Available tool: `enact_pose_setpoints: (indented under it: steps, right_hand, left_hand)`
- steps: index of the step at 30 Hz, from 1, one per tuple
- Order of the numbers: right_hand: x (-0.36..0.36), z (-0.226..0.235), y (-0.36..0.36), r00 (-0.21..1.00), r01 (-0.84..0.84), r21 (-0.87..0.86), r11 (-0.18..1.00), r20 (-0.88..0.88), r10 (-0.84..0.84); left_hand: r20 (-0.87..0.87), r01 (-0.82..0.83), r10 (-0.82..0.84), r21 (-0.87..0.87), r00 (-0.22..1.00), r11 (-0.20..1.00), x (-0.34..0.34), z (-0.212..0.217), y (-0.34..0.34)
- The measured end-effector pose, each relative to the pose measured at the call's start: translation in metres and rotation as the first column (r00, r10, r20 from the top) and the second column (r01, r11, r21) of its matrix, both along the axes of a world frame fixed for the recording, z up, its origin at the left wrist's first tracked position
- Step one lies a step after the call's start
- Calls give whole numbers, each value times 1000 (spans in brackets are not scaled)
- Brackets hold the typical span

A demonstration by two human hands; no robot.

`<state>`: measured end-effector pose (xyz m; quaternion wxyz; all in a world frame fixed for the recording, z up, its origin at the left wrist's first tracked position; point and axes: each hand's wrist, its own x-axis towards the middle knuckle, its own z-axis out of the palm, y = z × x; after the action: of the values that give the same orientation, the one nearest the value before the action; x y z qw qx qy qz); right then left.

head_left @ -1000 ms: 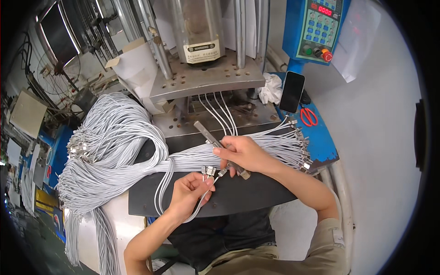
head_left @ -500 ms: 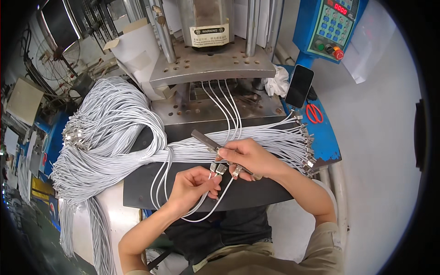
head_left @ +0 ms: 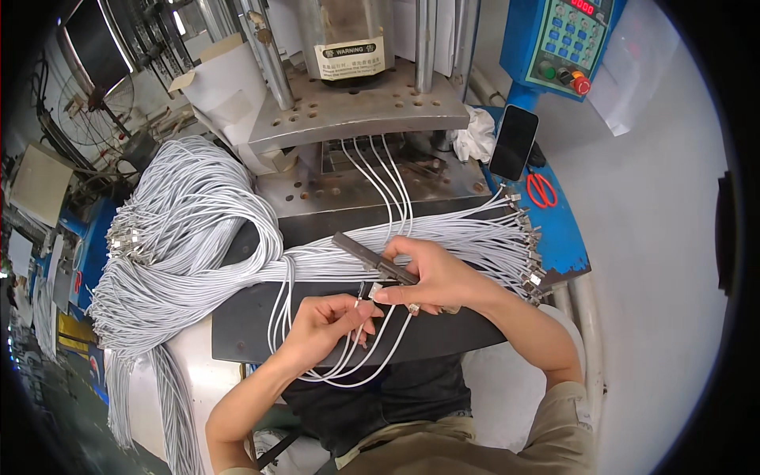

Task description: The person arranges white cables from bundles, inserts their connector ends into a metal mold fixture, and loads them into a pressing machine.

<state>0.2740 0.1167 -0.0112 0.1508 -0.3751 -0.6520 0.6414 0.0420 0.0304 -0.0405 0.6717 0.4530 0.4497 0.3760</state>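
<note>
Judged partway: with four cables already fed into press, upper centre, and many apparently left in bundle, right of centre. Pinching plugs in nearly closed left hand, just below centre. Gripping bar in curled right hand, centre of frame; plug seating unclear. Aiming bar's free end upper left, with long axis slanting to lower right.

White cables; red scissors; black phone.

Bright indoor light, fisheye-bent edges, black corners
</note>
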Motion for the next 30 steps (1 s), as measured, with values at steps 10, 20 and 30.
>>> enact_pose_setpoints:
  steps: [10,20,30]
  right_hand:
    - [-1,0,0,993,-96,113,989,81,88]
    - [-2,3,-2,999,-34,21,999,-2,34]
    - [16,-4,5,970,-235,484,843,174,171]
  left_hand:
    - [-16,49,-48,74,999,996,0,-9,0]
    - [-21,17,-15,78,1000,997,-3,-8,-1]
    - [-98,20,-12,83,995,996,7,-2,-7]
